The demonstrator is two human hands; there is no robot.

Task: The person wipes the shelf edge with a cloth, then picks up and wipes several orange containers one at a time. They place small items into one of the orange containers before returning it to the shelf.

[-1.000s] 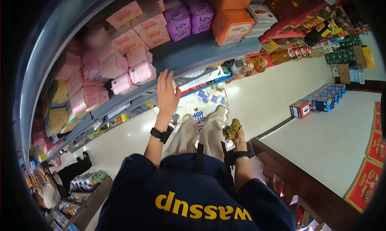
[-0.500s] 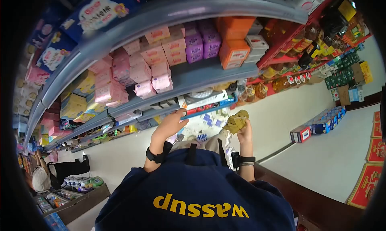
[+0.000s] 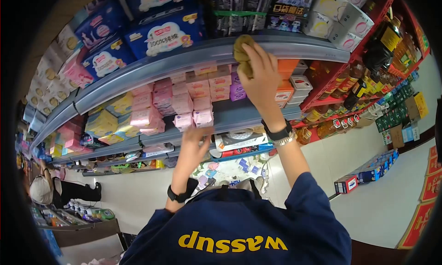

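Observation:
My right hand (image 3: 260,76) grips a crumpled olive-green cloth (image 3: 242,53) and presses it against the front edge of the grey upper shelf (image 3: 184,57). Below and to the left, my left hand (image 3: 191,150) is raised in front of the lower shelf with its fingers apart, holding nothing. It is nearest to the small pink packs (image 3: 203,118) at that shelf's edge. Purple packs (image 3: 237,92) and an orange box (image 3: 284,91) stand just behind my right wrist, partly hidden by it.
Blue packs (image 3: 168,37) and white rolls (image 3: 328,9) fill the upper shelf. Oil bottles (image 3: 338,80) stand on a red rack at right. Boxes (image 3: 368,170) line the floor. At far left a person (image 3: 43,191) is by the shelves.
My right hand has lifted the cloth from in front of my body up to the upper shelf's edge. My left hand has shifted slightly. The view now takes in more of the upper shelf.

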